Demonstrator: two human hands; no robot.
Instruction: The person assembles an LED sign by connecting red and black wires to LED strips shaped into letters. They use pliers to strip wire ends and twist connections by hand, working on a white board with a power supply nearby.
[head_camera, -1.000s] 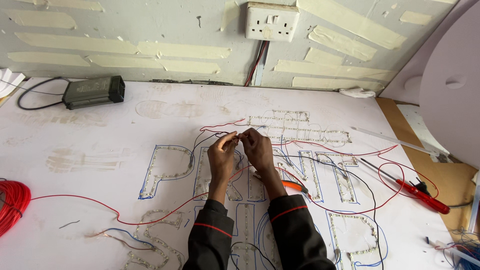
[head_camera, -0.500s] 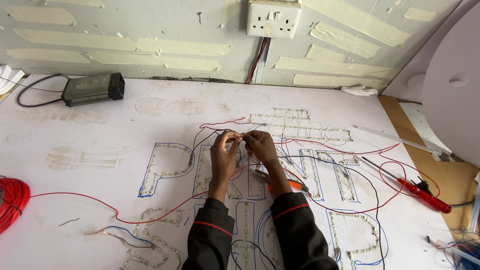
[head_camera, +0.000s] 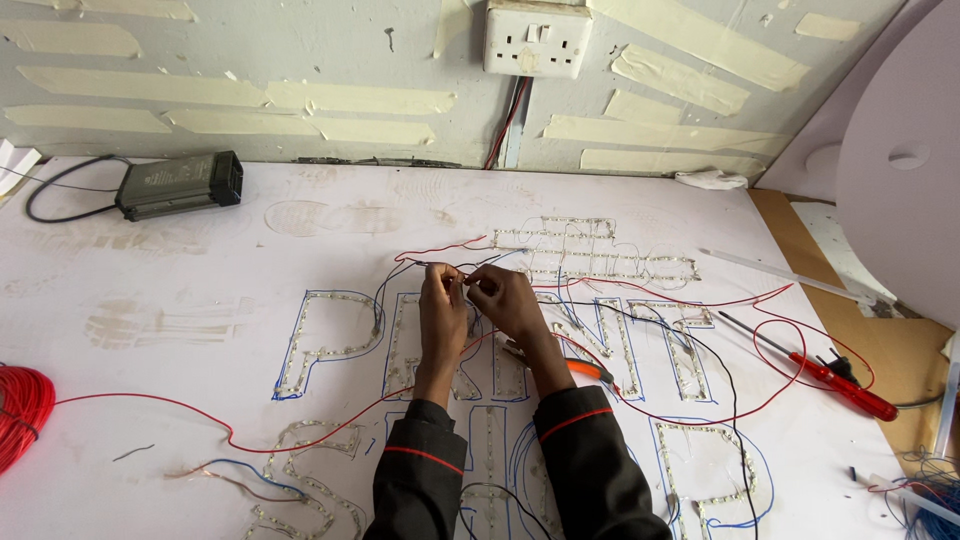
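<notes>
Joining thin wire ends (head_camera: 462, 277) above the white board (head_camera: 180, 340) — left hand (head_camera: 441, 308) and right hand (head_camera: 505, 300) both pinched shut on them, fingertips meeting. Best kept taut, twisted evenly, clear of the LED letter outlines (head_camera: 330, 340) — red-handled screwdriver (head_camera: 845, 385) lies well apart.

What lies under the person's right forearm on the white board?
Under the right forearm an orange-handled tool pokes out, lying on the white board over LED letter outlines. Its tip and the wiring beneath the sleeve are covered.
</notes>
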